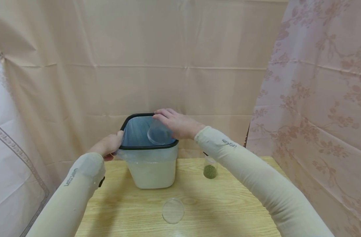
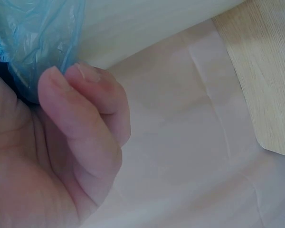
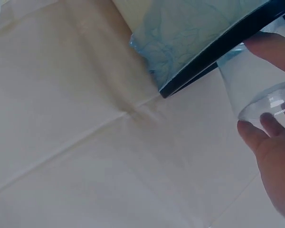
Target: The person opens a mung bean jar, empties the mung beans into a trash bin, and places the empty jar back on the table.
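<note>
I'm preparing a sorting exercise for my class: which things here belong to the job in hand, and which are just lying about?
In the job:
bin, held by the left hand
blue bag lining it
clear cup, held in the right hand

Apparently just lying about:
clear disc on the table
small jar of green grains

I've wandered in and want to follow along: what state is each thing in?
Bin: upright, open-topped, lined
Blue bag: folded over the bin's rim
Clear cup: tipped mouth-down into the bin, held by the right hand
Clear disc: lying flat on the table
Jar: upright, partly filled with green bits
Left hand: gripping the bin's rim
</note>
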`<state>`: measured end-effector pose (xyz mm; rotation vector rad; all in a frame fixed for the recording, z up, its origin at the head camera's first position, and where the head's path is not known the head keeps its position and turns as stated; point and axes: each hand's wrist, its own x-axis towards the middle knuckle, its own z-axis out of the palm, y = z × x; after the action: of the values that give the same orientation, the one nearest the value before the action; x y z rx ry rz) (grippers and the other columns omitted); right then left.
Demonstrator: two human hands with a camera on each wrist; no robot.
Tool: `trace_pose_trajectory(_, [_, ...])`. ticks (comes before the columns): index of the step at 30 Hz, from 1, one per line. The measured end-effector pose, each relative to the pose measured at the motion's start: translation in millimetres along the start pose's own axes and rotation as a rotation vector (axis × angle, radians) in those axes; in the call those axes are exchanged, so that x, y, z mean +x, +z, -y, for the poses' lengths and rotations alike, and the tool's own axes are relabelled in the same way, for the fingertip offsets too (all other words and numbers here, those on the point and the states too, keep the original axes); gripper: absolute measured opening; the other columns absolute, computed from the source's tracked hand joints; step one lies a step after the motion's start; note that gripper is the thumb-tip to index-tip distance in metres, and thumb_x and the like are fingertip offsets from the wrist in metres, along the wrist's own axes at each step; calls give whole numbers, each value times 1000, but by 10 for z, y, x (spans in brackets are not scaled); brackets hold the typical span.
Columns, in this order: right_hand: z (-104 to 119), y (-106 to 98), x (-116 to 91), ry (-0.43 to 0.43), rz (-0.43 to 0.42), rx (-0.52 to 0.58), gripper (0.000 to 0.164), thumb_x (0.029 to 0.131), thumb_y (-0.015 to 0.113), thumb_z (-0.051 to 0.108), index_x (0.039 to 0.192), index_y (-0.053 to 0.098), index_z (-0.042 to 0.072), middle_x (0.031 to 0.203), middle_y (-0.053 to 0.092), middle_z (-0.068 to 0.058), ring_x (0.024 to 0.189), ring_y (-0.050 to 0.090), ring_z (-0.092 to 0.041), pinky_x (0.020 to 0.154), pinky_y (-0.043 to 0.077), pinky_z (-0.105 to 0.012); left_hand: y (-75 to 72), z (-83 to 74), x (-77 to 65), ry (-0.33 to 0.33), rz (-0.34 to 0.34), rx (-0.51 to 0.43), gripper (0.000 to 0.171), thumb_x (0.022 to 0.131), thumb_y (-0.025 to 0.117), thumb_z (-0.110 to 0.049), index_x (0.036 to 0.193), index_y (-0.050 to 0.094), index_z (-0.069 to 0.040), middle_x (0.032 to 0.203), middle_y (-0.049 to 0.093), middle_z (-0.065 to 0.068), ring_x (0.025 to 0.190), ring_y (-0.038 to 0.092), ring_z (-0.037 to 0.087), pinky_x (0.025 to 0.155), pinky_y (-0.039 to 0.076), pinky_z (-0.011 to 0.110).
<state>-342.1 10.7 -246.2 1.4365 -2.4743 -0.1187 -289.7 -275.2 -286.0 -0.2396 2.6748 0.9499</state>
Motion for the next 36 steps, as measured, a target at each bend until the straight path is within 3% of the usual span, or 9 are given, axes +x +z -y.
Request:
trace_pose_trajectory(6, [7, -1, -15, -9, -3, 16, 88, 78, 84, -2, 152, 42, 20, 158, 30, -13, 144, 30, -32, 90, 54, -33, 7, -4, -9, 8, -3, -3, 72, 101, 5, -50, 118, 50, 4, 84, 48, 13, 74, 50, 26, 60, 48, 31])
trace_pose_trajectory(11, [-2, 13, -15, -38, -14, 22, 88, 80, 69, -18, 152, 45, 26, 161, 29, -7, 147, 25, -32, 76, 54, -24, 7, -7, -12, 6, -2, -1, 72, 101, 5, -50, 117, 50, 3, 84, 48, 13, 74, 50, 26, 60, 48, 31])
trace_pose_trajectory(15, [1, 10, -22, -66, -4, 13, 86, 84, 58, -22, 153, 45, 27, 162, 29, -5, 149, 25, -33, 69, 54, -22, 5, -10, -23, 6, 0, 1, 71, 101, 5, -50, 111, 51, 3, 82, 48, 12, 72, 50, 25, 60, 47, 31])
trace_pose_trajectory(20, [18, -1, -25, -88, -2, 0, 84, 86, 57, -22, 154, 44, 26, 162, 30, -5, 149, 25, -35, 65, 54, -24, 11, -13, -42, 11, -3, -7, 72, 102, 5, -50, 115, 50, 4, 82, 47, 12, 71, 49, 25, 60, 47, 31])
trace_pose_trajectory(28, [22, -1, -32, -82, -7, 20, 85, 86, 58, -21, 156, 41, 25, 163, 29, -6, 149, 26, -35, 68, 56, -26, 7, -8, -45, 1, 3, 6, 73, 101, 4, -50, 118, 50, 4, 85, 47, 13, 75, 49, 26, 62, 47, 32])
trace_pose_trajectory(36, [13, 14, -23, -70, -10, 59, 94, 81, 79, -9, 158, 36, 24, 164, 27, -8, 147, 28, -31, 92, 54, -34, 0, 3, -29, 9, -1, 5, 73, 101, 5, -50, 119, 50, 4, 82, 48, 12, 72, 50, 25, 60, 48, 31])
